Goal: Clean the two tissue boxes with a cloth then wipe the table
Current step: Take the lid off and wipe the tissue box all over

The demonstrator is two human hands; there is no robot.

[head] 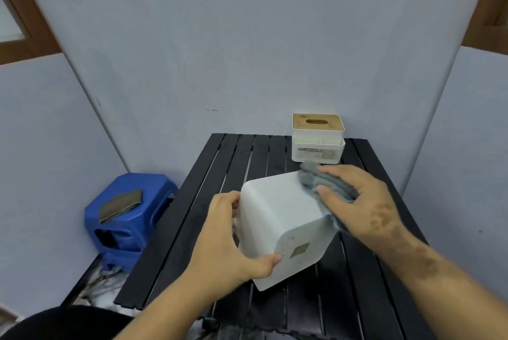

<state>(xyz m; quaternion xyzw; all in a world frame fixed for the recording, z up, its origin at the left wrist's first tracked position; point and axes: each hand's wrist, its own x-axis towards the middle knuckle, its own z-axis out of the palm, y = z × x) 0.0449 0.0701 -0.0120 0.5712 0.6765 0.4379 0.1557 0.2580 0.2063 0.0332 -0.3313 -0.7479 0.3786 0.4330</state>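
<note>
So from my feed here: the left hand (220,240) is clamped on a white tissue box (280,227), thumb on the near face and fingers wrapped round the far-left edge, holding it tipped over above the table (198,218). The box is smooth matte plastic, squarish with rounded corners, and there's a small greyish diamond-shaped patch plus a few tiny specks on the near face. I can't make out any writing on it.

The right hand (360,202) is closed around a bunched-up grey cloth (321,183), soft and fuzzy-looking, pressed on the box's upper right corner. It's a bit blurred.

The table is black slats running away from me, with thin gaps between.

The second tissue box (318,137) sits upright at the far right of the table, near the wall: white plastic body, tan wood-look lid with an oval slot. There's a label on its front but it's too small to read.

Left of the table there's a blue plastic stool (129,216), glossy, with a folded grey-olive cloth (121,205) lying on top.
</note>
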